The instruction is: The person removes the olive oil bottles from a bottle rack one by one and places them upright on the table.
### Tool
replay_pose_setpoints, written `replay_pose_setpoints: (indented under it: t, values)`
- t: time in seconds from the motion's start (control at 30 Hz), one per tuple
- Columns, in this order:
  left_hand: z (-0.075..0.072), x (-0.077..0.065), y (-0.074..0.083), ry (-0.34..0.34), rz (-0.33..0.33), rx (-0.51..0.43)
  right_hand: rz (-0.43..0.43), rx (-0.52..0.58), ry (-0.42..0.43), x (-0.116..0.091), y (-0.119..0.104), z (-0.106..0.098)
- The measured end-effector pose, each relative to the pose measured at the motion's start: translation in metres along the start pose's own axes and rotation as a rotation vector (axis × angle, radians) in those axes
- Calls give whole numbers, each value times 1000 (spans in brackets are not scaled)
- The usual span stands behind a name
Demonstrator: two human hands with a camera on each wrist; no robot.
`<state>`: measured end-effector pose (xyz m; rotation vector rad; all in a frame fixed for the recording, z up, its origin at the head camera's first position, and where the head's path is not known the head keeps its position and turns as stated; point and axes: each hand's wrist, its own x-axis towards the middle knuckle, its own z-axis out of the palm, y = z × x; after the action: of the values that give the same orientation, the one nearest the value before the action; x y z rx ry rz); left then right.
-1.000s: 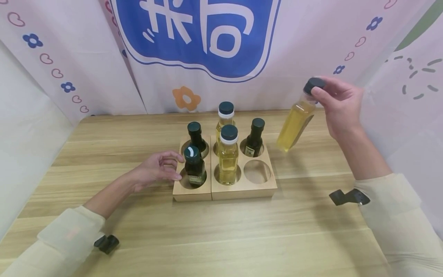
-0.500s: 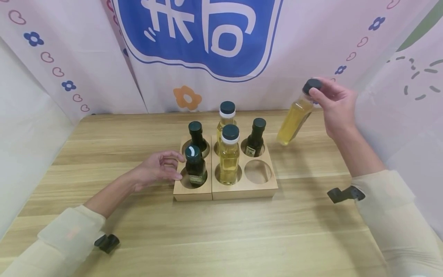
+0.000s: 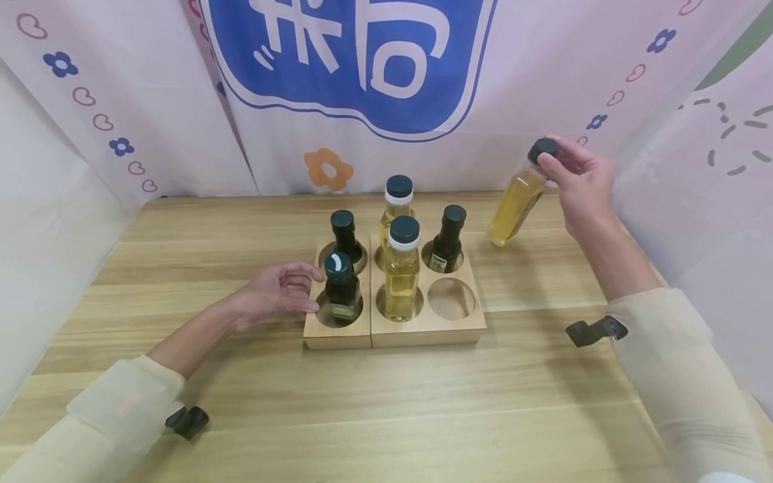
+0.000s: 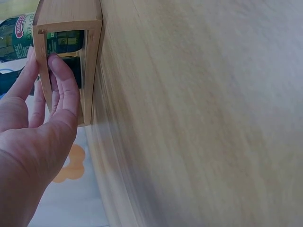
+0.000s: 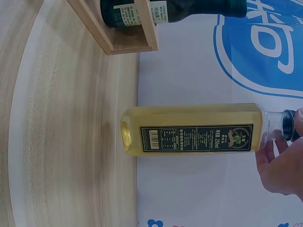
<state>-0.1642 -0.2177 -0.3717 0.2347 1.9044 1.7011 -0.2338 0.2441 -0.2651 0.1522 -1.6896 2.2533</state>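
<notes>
My right hand [image 3: 584,184] grips a bottle of yellow oil [image 3: 516,204] by its black cap and neck, to the right of the wooden bottle rack [image 3: 429,339]. The bottle leans, base toward the left. Its black label [image 5: 196,138] faces the right wrist camera. At the rack's left end, my left hand [image 3: 272,295] pinches the edge of the top board; in the left wrist view one digit reaches through the open side. A dark green bottle [image 3: 342,295] stands beside those fingertips. The rack's front right hole [image 3: 451,299] holds no bottle.
Two upright yellow oil bottles [image 3: 401,278] occupy the rack's middle column. More dark green bottles stand in the back left hole [image 3: 344,235] and back right hole [image 3: 447,241]. A printed cloth [image 3: 338,127] hangs behind the wooden table [image 3: 386,409].
My right hand has shifted slightly left with the oil bottle, whose base has moved toward the back of the table. My left hand stays at the rack.
</notes>
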Motion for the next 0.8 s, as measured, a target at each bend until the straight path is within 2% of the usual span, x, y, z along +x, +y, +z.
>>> replay_pose_setpoints:
  t: [0.33, 0.8]
  values:
    - [0, 0, 0, 0, -1, 1, 43, -12, 69, 9, 6, -4]
    - [-1, 1, 1, -6, -10, -5, 81, 12, 123, 20, 12, -12]
